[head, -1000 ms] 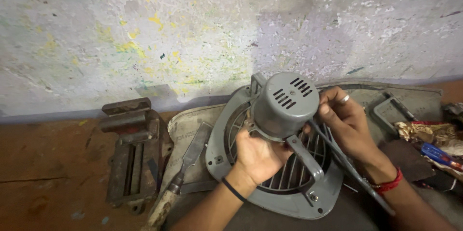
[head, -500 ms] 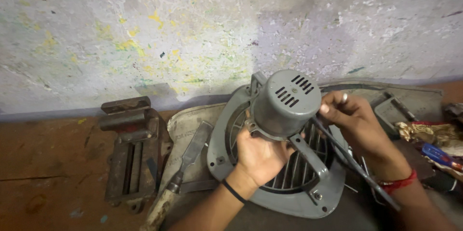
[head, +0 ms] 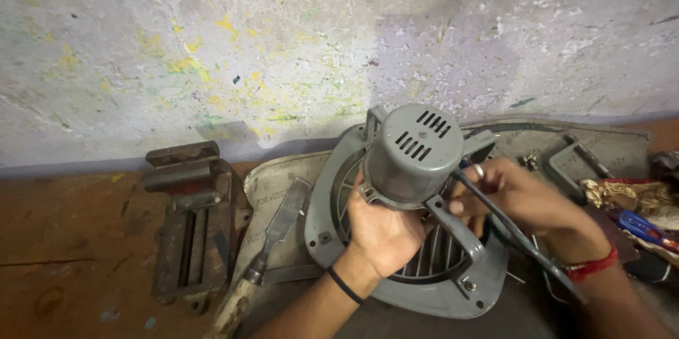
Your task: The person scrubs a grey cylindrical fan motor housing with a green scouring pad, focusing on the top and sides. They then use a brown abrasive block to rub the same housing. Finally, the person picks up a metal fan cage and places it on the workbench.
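far left, a rusty iron bench vise (head: pixel 189 222) on brown floor; beside it a flat steel chisel (head: pixel 272 236). centre, left hand (head: pixel 382 229) cupped round the grey vented metal motor housing (head: pixel 411 151) on its round grilled fan frame (head: pixel 332 219). right hand (head: pixel 520 194) pinching a black cable (head: pixel 520 240); blue-handled tool (head: pixel 647 229) far right.

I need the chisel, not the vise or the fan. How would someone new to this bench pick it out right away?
Start at the grey fan housing that the left hand steadies. Just left of it, on the pale mat, lies the chisel, slanting toward the near edge. Unlike the blocky rusty vise farther left, it is slim, with a flat metal blade and worn wooden handle.
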